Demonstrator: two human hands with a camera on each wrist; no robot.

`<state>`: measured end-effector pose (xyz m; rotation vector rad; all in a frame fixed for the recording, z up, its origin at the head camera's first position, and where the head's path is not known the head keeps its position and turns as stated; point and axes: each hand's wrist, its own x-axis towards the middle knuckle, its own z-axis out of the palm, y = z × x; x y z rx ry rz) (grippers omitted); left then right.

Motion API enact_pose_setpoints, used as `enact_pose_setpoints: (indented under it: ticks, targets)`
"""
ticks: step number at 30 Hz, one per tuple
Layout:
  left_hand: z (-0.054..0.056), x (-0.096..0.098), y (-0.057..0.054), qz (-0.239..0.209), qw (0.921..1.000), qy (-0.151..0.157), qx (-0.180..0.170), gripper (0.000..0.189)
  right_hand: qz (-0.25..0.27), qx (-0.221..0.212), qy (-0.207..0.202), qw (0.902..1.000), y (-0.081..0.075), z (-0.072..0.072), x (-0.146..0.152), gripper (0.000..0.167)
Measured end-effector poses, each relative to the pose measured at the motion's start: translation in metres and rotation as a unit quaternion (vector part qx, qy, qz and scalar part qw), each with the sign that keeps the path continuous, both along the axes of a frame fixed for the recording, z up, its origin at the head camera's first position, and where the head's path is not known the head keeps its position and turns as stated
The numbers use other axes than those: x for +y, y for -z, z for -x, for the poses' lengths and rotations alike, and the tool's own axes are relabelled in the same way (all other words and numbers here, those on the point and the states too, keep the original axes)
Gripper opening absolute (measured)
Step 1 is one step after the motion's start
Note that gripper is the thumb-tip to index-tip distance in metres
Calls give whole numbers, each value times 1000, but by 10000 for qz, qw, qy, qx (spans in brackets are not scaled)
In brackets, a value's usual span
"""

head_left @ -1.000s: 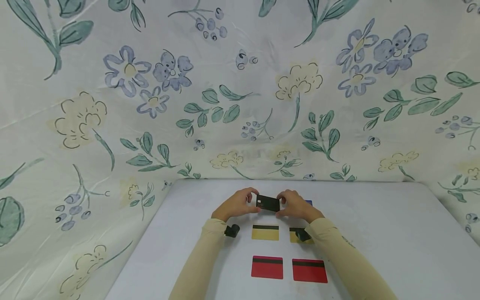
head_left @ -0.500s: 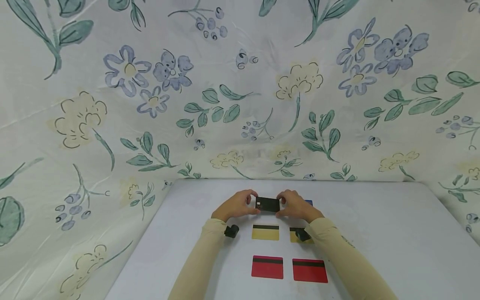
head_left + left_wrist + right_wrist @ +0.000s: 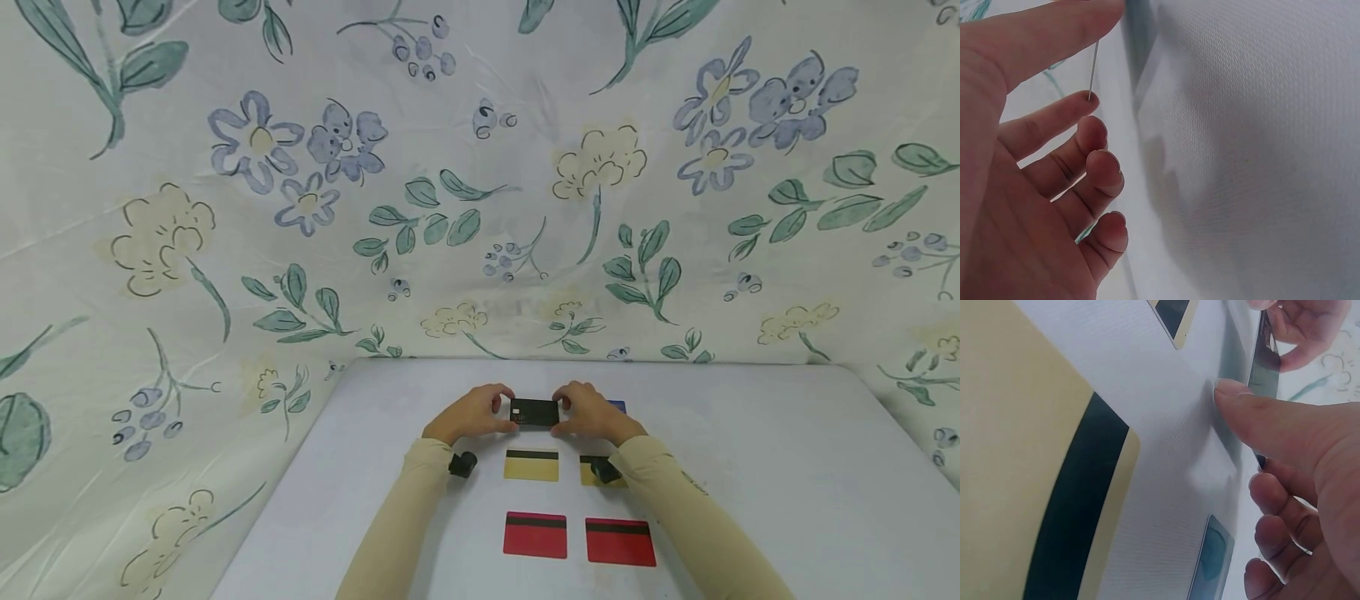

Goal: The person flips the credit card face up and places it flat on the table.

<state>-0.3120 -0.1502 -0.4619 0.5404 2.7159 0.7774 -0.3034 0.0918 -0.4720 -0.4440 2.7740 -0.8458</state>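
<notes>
A black card (image 3: 535, 412) with a small chip mark is held between both hands, its long side nearly level in the head view. My left hand (image 3: 478, 412) pinches its left end between thumb and index finger; the left wrist view shows the card (image 3: 1093, 70) edge-on as a thin line. At the other end, my right hand (image 3: 592, 412) holds the card with thumb and index finger. The right wrist view has the black card (image 3: 1265, 365) standing just over the white table, partly behind the thumb. A blue card (image 3: 618, 406) lies mostly hidden behind my right hand.
Nearer me lie two gold cards with dark stripes, one in the open (image 3: 531, 467) and one (image 3: 592, 481) partly covered by the right wrist camera (image 3: 604, 470). Closer still are two red cards, left (image 3: 535, 542) and right (image 3: 619, 548). Floral cloth (image 3: 450, 250) hangs behind the table (image 3: 787, 467).
The black card has gone from tilted to nearly level and come slightly lower and nearer. Both hands keep hold of it and have barely moved; the other cards lie as before.
</notes>
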Motion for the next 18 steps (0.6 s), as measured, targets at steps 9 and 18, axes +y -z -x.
enact_pose_setpoints:
  ticks: [9,18]
  targets:
    - [-1,-1,2,-42,10000,17,-40,57,-91,-215,142,9996,1,0,-3,55]
    - [-1,-2,3,16,10000,61,8,57,-47,5,-29,10000,5,1,-1,54]
